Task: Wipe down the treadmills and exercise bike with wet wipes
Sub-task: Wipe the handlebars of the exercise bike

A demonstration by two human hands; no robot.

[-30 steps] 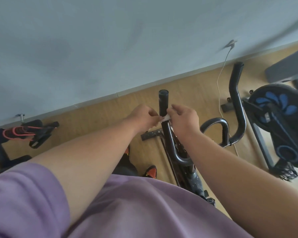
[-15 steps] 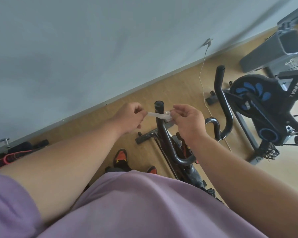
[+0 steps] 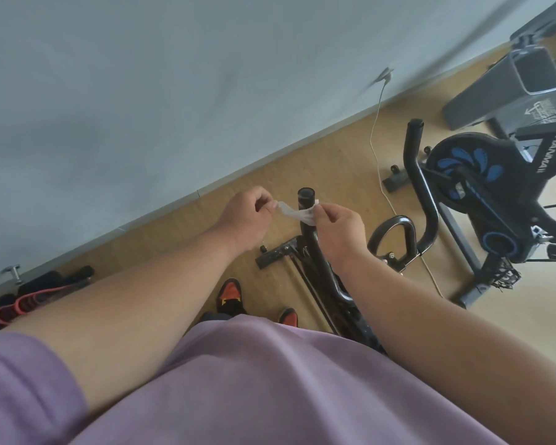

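The wet wipe point(image 3: 297, 214), a thin, crumpled, half-translucent white strip, is hanging stretched between the two hands in front of the top of a black handlebar post point(image 3: 306, 200). Starting at the far left, a pile of dark gear with a ribbed red band point(image 3: 23, 305) is lying on the wood-look floor point(image 3: 206, 216) against the pale baseboard, just beside a small metal fitting. The left hand point(image 3: 243, 218) is curling into a loose fist, its thumb and fingertips pinching together on the left end of the wipe. Below the hands, two black-and-orange shoes point(image 3: 230, 293) are showing above a soft purple shirt point(image 3: 270, 387) that is filling the bottom of the view. The right hand point(image 3: 339, 231) is pinching the wipe's other end between thumb and forefinger, with the remaining fingers folding in, right beside the round capped end of the post. The post is a smooth glossy tube curving down toward a flat base bar on the floor. Further right, a looped black handlebar point(image 3: 395, 236) and a tall curved grip are rising from the exercise bike point(image 3: 495, 200), whose round black flywheel cover is carrying blue petal shapes. A thin white cable point(image 3: 377, 155) is trailing from a wall socket across the floor. At the top right, a grey treadmill point(image 3: 495, 97) is standing with a rounded rectangular cup holder; I cannot tell what is in it.
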